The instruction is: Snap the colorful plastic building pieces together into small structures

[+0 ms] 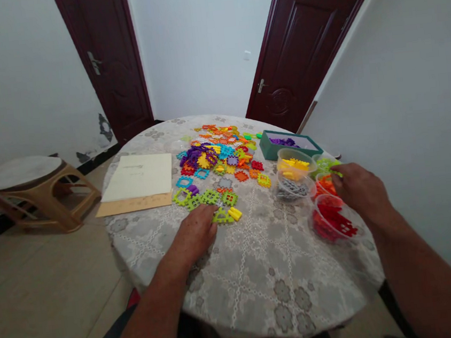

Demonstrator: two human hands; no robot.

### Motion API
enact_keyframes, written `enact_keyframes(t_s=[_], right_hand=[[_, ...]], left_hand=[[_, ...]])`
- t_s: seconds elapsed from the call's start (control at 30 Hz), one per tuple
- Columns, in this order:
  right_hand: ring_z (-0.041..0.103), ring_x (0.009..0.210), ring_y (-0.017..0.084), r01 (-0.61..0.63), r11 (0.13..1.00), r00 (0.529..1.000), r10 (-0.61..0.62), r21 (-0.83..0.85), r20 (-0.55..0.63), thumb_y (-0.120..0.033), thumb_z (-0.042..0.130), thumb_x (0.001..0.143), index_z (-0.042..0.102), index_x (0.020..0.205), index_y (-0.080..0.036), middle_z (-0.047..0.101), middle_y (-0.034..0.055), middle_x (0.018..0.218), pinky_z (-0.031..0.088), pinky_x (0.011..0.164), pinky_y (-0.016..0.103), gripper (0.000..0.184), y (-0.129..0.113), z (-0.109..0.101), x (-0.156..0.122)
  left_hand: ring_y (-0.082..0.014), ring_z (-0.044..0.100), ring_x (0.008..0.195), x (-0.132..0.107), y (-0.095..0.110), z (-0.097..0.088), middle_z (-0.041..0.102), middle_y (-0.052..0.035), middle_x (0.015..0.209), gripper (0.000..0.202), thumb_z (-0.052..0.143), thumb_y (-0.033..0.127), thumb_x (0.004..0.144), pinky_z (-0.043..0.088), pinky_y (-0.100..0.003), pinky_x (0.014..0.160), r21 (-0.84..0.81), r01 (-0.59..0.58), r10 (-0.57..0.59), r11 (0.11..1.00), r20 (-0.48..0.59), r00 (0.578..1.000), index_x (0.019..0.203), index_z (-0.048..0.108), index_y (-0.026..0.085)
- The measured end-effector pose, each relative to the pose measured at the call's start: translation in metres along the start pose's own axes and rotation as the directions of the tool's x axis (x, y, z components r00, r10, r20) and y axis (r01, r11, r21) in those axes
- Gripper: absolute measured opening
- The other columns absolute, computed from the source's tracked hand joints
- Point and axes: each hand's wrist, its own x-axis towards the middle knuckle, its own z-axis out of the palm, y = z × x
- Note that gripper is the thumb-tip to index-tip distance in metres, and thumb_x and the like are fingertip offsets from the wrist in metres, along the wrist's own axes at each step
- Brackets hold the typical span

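My left hand [199,226] rests low over the table, its fingers curled at the near edge of several lime-green plastic building pieces [211,196]. What those fingertips hold, if anything, is hidden. A short yellow piece [235,213] lies just right of that hand. On the right side my right hand [361,188] is closed in a pinch on a small green building piece [335,174]. It hovers over the clear tub of green pieces [324,165], beside a tub of orange pieces [324,185]. A tub of red pieces [335,219] stands closer to me.
A mixed heap of colourful pieces [208,154] covers the table's middle. Tubs of yellow [295,164] and grey pieces [292,189] stand near a green box [269,147] holding purple pieces. Left lies a paper pad [139,175]; a stool [30,195] stands beyond the patterned tablecloth [256,273].
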Motion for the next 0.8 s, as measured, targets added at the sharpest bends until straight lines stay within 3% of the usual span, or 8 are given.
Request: enact_keyframes(t_s=[0.1,0.2,0.27,0.37,0.53,0.67,0.8], right_hand=[[0.073,0.100,0.028,0.211,0.937,0.977,-0.199,0.278,-0.072,-0.030,0.051,0.102,0.075,0.118,-0.016,0.077,0.0155,0.115,0.055,0.089,0.040,0.032,-0.062,-0.014,-0.018],[0.073,0.089,0.022,0.299,0.790,0.919,-0.390,0.535,0.061,-0.029,0.054,0.103,0.074,0.117,-0.019,0.078,0.0102,0.107,0.055,0.084,0.035,0.026,-0.130,-0.012,-0.034],[0.072,0.089,0.021,0.308,0.737,0.877,-0.465,0.602,0.121,-0.030,0.056,0.104,0.073,0.119,-0.019,0.077,0.0102,0.108,0.053,0.083,0.034,0.026,-0.167,-0.001,-0.042],[0.071,0.097,0.024,0.294,0.747,0.856,-0.484,0.595,0.184,-0.033,0.059,0.103,0.072,0.121,-0.018,0.075,0.0134,0.114,0.051,0.087,0.035,0.027,-0.206,0.023,-0.050],[0.067,0.105,0.025,0.226,0.721,0.868,-0.454,0.655,0.200,-0.029,0.063,0.100,0.071,0.121,-0.017,0.071,0.0127,0.111,0.049,0.091,0.035,0.025,-0.228,0.050,-0.058],[0.065,0.099,0.022,0.173,0.619,0.879,-0.447,0.766,0.163,-0.024,0.069,0.094,0.069,0.121,-0.018,0.068,0.0088,0.108,0.049,0.089,0.032,0.027,-0.225,0.055,-0.061],[0.062,0.094,0.020,0.174,0.585,0.885,-0.446,0.792,0.135,-0.020,0.070,0.092,0.068,0.110,-0.019,0.066,0.0058,0.102,0.048,0.084,0.031,0.018,-0.223,0.055,-0.062]], left_hand=[[-0.0287,0.065,0.125,0.000,0.000,0.000,0.069,-0.0156,0.129,0.041,0.052,0.014,0.094,0.050,-0.043,0.113,-0.003,-0.011,0.011,1.000,0.002,1.000,0.133,0.064,0.016],[-0.0287,0.065,0.124,-0.001,-0.001,0.000,0.068,-0.0158,0.129,0.041,0.052,0.013,0.094,0.051,-0.044,0.111,-0.008,-0.007,0.007,1.000,-0.005,1.000,0.133,0.064,0.016],[-0.0289,0.065,0.123,-0.002,-0.002,0.000,0.069,-0.0155,0.129,0.041,0.053,0.013,0.093,0.052,-0.045,0.111,-0.013,-0.005,0.005,1.000,-0.019,1.000,0.132,0.065,0.016],[-0.0283,0.066,0.123,-0.003,-0.004,0.002,0.069,-0.0140,0.127,0.040,0.055,0.013,0.092,0.053,-0.045,0.110,-0.020,-0.007,0.006,1.000,-0.045,0.999,0.130,0.066,0.018],[-0.0278,0.065,0.122,-0.006,-0.008,0.005,0.068,-0.0146,0.127,0.043,0.055,0.012,0.092,0.053,-0.044,0.110,-0.006,-0.006,0.006,1.000,-0.060,0.998,0.134,0.063,0.016],[-0.0291,0.062,0.127,-0.007,-0.011,0.007,0.065,-0.0164,0.131,0.046,0.054,0.011,0.093,0.050,-0.046,0.113,0.013,0.022,-0.020,1.000,-0.099,0.995,0.139,0.060,0.014],[-0.0291,0.061,0.127,-0.007,-0.012,0.008,0.065,-0.0163,0.130,0.046,0.053,0.012,0.093,0.050,-0.046,0.114,0.021,0.017,-0.014,1.000,-0.113,0.993,0.138,0.060,0.013]])
